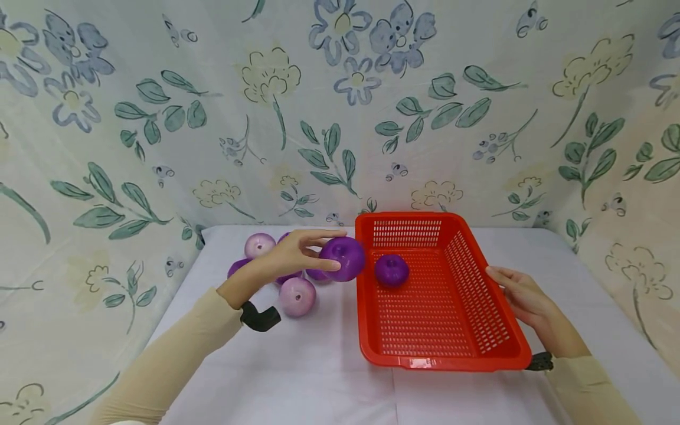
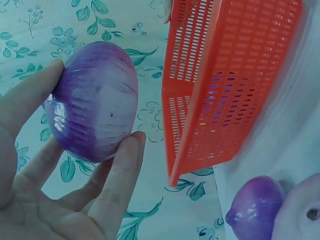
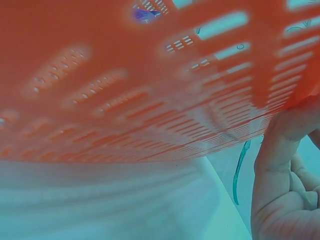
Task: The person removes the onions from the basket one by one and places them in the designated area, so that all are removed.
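Observation:
My left hand (image 1: pixel 297 255) holds a shiny purple onion (image 1: pixel 346 260) between thumb and fingertips, just over the left rim of a red plastic basket (image 1: pixel 425 345). In the left wrist view this onion (image 2: pixel 95 102) shows a paler patch on one side. Inside the basket, toward its back left, lies another purple onion (image 1: pixel 392 270). My right hand (image 1: pixel 526 297) grips the basket's right rim; in the right wrist view its fingers (image 3: pixel 280 165) curl at the slotted wall. Left of the basket are a pale onion (image 1: pixel 260 245), a second pale onion (image 1: pixel 297 297) and several purple ones, partly hidden by my left hand.
A white cloth (image 1: pixel 308 366) covers the table. Behind it hangs a flower-patterned curtain (image 1: pixel 212 118), which also runs along both sides. Dark straps sit at both wrists.

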Action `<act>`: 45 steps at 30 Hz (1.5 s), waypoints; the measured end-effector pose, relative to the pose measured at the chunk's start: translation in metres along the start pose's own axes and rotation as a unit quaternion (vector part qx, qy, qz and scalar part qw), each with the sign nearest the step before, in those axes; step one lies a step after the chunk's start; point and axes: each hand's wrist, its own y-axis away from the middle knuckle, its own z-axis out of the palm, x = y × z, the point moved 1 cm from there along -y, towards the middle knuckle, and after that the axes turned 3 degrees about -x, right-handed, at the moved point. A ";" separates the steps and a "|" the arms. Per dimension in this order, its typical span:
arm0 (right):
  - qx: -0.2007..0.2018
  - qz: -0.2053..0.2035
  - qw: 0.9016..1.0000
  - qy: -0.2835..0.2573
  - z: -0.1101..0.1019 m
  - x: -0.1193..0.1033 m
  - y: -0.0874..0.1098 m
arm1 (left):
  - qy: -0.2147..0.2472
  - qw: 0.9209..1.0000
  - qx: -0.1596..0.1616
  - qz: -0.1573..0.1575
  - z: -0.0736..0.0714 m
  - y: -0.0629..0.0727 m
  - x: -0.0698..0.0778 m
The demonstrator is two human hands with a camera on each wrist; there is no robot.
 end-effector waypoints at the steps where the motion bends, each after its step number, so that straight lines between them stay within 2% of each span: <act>1: 0.000 0.000 1.000 -0.001 0.000 0.000 0.000 | 0.000 1.000 0.005 -0.008 -0.002 0.004 -0.003; 7: 0.001 0.002 1.000 0.002 0.000 0.000 0.000 | 0.019 0.998 0.021 -0.051 -0.014 0.032 -0.016; 10: 0.002 0.003 1.000 0.001 0.000 0.000 0.000 | 0.029 0.999 0.018 -0.043 -0.019 0.042 -0.024; 13: 0.002 0.004 1.000 0.000 0.000 0.000 0.000 | 0.011 1.000 0.021 -0.021 -0.026 0.052 -0.033; 16: -0.001 0.001 1.000 0.000 0.000 0.000 0.000 | -0.007 0.999 0.031 -0.013 -0.034 0.061 -0.043; 26: -0.006 -0.004 1.000 -0.005 0.001 0.000 0.000 | -0.020 0.998 0.048 -0.026 -0.045 0.095 -0.080; 30: -0.014 -0.007 1.000 -0.008 0.000 0.001 0.000 | -0.019 0.997 0.063 -0.043 -0.046 0.106 -0.092; 36: -0.014 -0.003 1.000 -0.017 -0.002 0.000 0.000 | -0.022 0.993 0.090 -0.076 -0.045 0.117 -0.109; 45: -0.022 -0.006 1.000 -0.015 -0.003 0.002 -0.001 | -0.016 0.990 0.110 -0.087 -0.040 0.123 -0.133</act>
